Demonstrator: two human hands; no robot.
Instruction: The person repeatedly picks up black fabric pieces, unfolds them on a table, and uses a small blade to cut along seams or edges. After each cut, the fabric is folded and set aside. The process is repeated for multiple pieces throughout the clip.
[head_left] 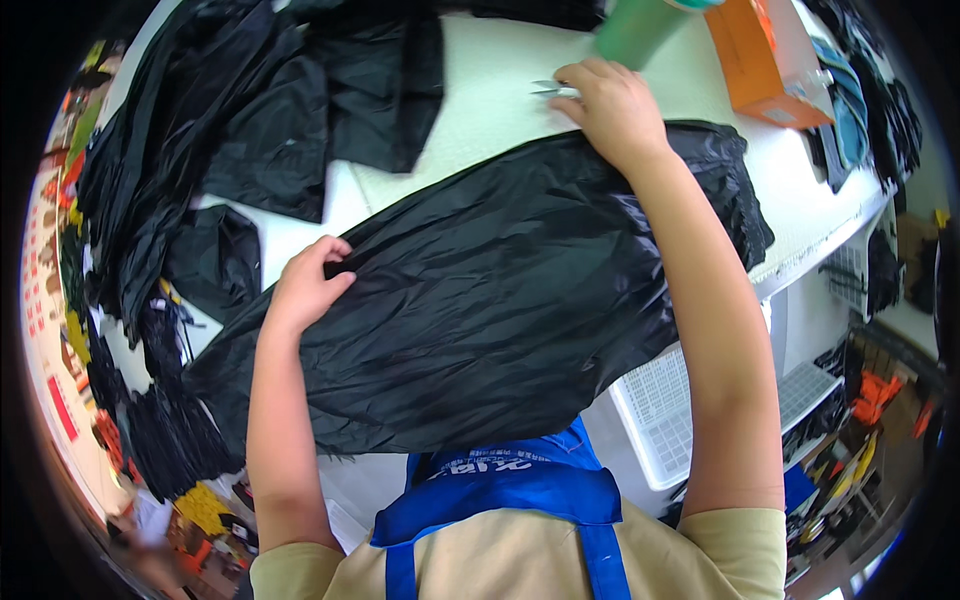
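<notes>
1. right hand [615, 110] at the far side, fingers curled round metal snips [560, 91], blades pointing left; best to angle those tips clear of the cloth.
2. left hand [305, 287] at the black fabric's [470, 290] upper edge, thumb and fingertips slightly apart; can't tell if it's pinching.
3. that fabric lies wrinkled across the surface's [500, 70] near side; smoothing it should help.
4. green container [640, 32] just beyond the right hand: mind it.
</notes>
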